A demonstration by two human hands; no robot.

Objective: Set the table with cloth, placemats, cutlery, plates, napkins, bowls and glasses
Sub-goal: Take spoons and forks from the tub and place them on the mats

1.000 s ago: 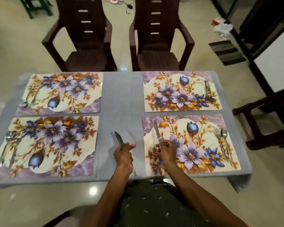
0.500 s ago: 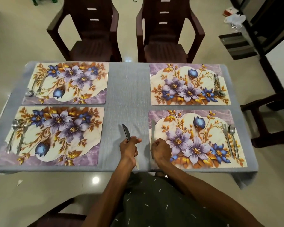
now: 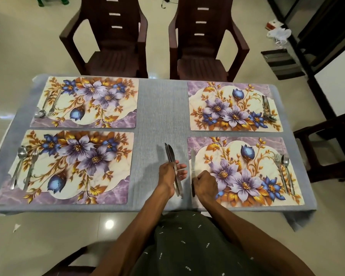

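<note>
1. Head view: the person's right hand (image 3: 206, 184) rests at the left edge of the near-right placemat (image 3: 245, 172), fingers curled over the handle of a knife (image 3: 193, 162) that now lies flat along that edge; a second ago its blade was tilted up off the mat.
2. The left hand (image 3: 170, 174) grips a bundle of spare knives (image 3: 172, 166) above the grey cloth (image 3: 161, 116), thumb clamped, outer fingers spread loosely.
3. Each of the four mats already carries a fork and spoon; the near-right pair (image 3: 283, 172) sits on the far side of its mat.
4. One knife looks placed; I'd judge three mats need theirs, then plates.
</note>
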